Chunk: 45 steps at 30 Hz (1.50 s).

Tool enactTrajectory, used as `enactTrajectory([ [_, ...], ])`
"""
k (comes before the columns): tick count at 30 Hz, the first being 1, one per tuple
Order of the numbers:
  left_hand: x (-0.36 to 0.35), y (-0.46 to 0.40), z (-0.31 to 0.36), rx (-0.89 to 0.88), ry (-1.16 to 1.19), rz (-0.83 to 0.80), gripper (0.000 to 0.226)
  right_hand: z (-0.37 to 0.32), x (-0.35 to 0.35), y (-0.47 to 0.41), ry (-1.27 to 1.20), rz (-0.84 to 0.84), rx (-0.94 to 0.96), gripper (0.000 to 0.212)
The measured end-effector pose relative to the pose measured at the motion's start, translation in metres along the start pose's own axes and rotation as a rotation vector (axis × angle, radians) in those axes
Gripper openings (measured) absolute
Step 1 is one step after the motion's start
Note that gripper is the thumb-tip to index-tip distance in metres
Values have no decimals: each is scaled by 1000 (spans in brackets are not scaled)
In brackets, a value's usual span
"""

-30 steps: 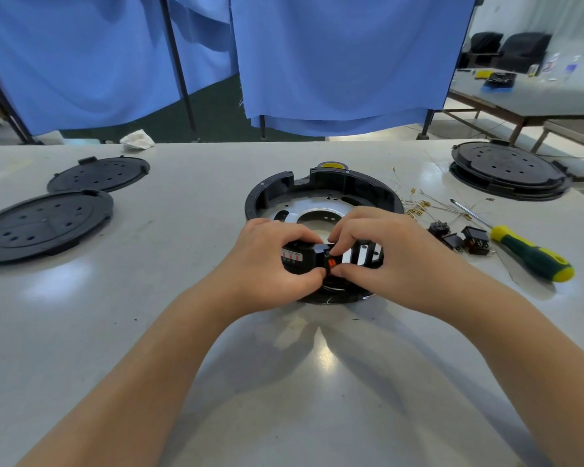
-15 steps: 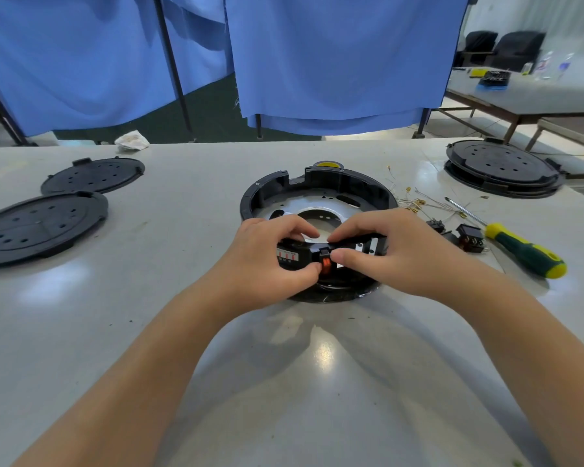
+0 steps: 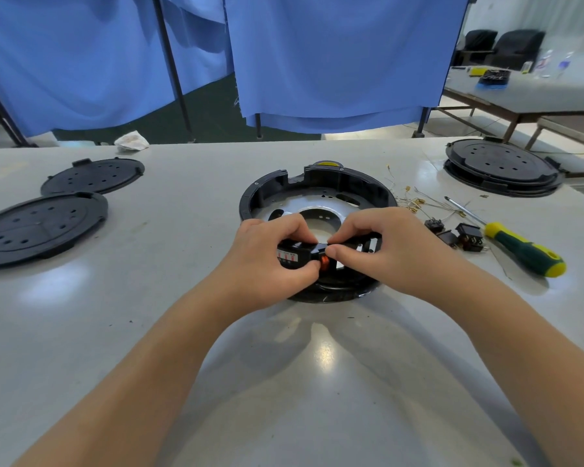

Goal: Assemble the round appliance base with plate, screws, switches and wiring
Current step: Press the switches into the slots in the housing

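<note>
Left hand fingers curled, thumb and forefinger pinching the small orange switch at the near front wall of the round base. Right hand also curled, thumb tip pressed against the same switch from the right, forefinger hooked over the top of the wall. Both thumbs nearly touching each other. A label with red marks sits on the wall just left of the switch, partly under the left fingers.

Base is black, open side up, centre of the white table, with the metal plate lying inside it; yellow part at its far rim.

Right of the base: 3 loose black switches close together, thin wires with brass ends just far of them, and a green-yellow screwdriver, tip pointing far-left.

Far right: stacked black round covers. Left: 2 flat black covers, near one overlapping the far one's edge. Crumpled white wad at far table edge. Blue curtains behind.
</note>
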State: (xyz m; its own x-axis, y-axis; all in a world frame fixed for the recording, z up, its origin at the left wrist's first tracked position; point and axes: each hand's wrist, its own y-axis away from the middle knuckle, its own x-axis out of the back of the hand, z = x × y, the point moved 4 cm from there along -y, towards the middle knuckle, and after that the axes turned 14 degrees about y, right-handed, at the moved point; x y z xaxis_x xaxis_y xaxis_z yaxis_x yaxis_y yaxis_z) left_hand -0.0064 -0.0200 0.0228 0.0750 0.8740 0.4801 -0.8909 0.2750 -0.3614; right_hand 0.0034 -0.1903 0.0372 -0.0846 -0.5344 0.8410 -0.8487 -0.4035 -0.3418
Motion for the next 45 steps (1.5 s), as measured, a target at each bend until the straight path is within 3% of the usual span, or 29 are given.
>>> enactTrajectory([
  [17,3,-2,-4,-28,68,33,4,-3,2,0,-25,20,4,6],
  [30,4,-3,0,-81,23,7,2,-2,-2,-2,-16,43,-8,7],
  [33,7,-2,-1,-87,5,55,7,7,5,-3,-77,127,-34,10],
  [35,8,-2,-2,-72,-1,91,14,22,20,-4,-56,296,-98,11],
  [38,2,-2,0,-97,-38,120,17,63,40,-3,213,462,-341,16],
  [42,-9,0,2,-150,-163,150,19,117,36,9,577,97,-832,41],
  [45,-11,0,0,-164,-197,150,20,132,29,16,577,-52,-939,40],
])
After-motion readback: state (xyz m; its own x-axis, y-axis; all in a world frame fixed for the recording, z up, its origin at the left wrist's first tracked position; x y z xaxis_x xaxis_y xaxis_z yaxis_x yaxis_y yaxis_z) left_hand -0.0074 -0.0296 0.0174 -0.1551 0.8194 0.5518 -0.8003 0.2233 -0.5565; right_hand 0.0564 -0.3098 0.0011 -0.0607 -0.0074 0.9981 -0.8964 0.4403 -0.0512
